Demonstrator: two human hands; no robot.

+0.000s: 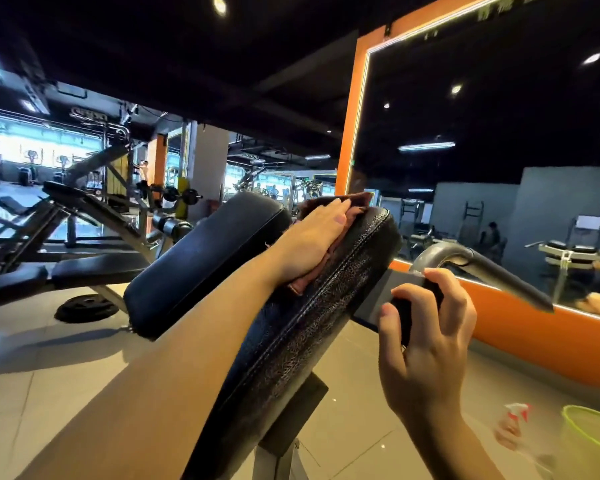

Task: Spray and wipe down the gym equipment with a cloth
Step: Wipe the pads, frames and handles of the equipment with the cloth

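Nearest, the right hand (pixel 426 327) curls its fingers round a dark bracket (pixel 392 299) that juts from the side of the worn black pad (pixel 312 306), bracing the machine. Low at the right edge, blurred, a spray bottle (pixel 513 424) with a red and white head stands on the tiled floor (pixel 49 393) just beside a green basket (pixel 589 441), out of either hand. Further up the pad, the left hand (pixel 312 237) lies flat, fingers straight, pressing a reddish-brown cloth (pixel 347 216) onto the upper end. A second, smoother pad (pixel 205 258) sits alongside to the left; beyond stand benches and a mirror in an orange frame (pixel 352 126).

Likely faults: the cracked vinyl may snag the cloth or flake under hard rubbing; the cloth, near the top edge, may slide off; the tilted pad may shift should the bracing grip loosen.
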